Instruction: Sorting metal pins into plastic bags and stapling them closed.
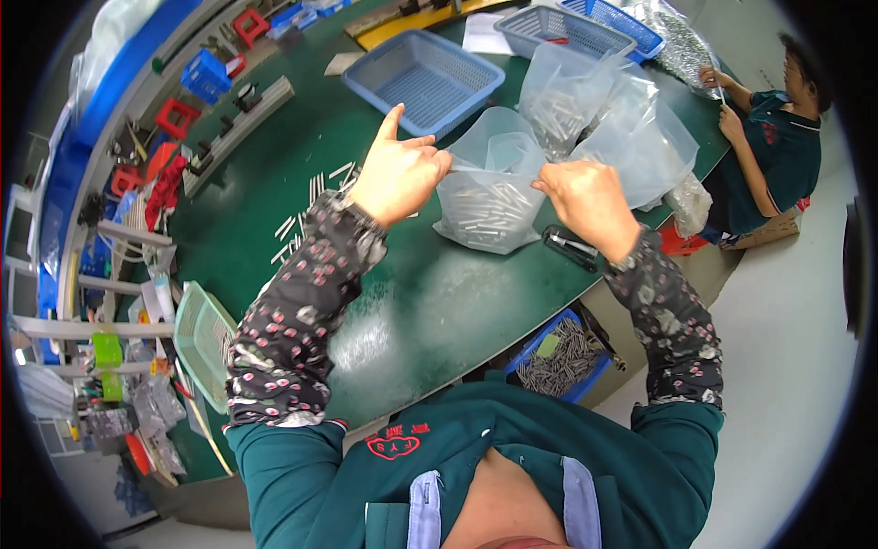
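A translucent plastic bag (466,233) filled with many small metal pins (491,209) stands on the green table in front of me. My left hand (400,176) grips the left side of its mouth, with the index finger stretched out past it. On the opposite side, my right hand (590,199) pinches the rim between thumb and fingers. The mouth is pulled wide between my two hands. Just below my right hand lies a black-handled tool (572,247) whose exact kind I cannot make out. Loose metal pins (291,226) are scattered on the table left of my left forearm.
Behind the bag are an empty blue basket (422,82) and more filled plastic bags (558,101). A green basket (203,339) sits at the left; a blue bin (572,380) of metal parts is below the table edge. A co-worker (777,137) works at the far right.
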Demonstrator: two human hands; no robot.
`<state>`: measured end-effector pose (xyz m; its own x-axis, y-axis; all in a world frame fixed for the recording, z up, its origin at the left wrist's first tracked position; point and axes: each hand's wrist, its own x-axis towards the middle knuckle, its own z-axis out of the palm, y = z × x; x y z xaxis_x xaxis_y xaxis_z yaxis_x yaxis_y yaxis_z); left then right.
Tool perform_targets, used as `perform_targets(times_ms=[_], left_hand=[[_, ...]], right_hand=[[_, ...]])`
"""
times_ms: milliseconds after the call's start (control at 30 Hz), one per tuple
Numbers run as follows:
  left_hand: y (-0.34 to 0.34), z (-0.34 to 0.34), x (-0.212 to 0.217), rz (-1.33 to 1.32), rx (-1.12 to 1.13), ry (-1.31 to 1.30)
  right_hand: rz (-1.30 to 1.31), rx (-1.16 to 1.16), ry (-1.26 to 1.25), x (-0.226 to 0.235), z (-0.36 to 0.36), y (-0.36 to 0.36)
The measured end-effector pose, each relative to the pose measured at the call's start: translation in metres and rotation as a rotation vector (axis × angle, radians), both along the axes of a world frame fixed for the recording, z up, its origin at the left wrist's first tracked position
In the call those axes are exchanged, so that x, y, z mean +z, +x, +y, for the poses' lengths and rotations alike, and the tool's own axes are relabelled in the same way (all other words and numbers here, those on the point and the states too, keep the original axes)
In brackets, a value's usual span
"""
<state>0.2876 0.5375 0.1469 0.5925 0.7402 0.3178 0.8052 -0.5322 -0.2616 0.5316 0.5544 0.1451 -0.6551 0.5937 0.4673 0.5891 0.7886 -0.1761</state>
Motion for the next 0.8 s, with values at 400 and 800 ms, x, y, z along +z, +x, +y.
perform_targets(times_ms=[400, 800], left_hand=[[0.003, -0.186, -0.003, -0.249, 0.12, -0.119], [-0.001, -0.173, 0.029, 0.265, 0.02, -0.494]], right_hand=[[-0.255, 0.438, -0.225, 0.019, -0.104, 0.0], [-0.519, 0.501, -0.315, 0.002, -0.115, 0.0]])
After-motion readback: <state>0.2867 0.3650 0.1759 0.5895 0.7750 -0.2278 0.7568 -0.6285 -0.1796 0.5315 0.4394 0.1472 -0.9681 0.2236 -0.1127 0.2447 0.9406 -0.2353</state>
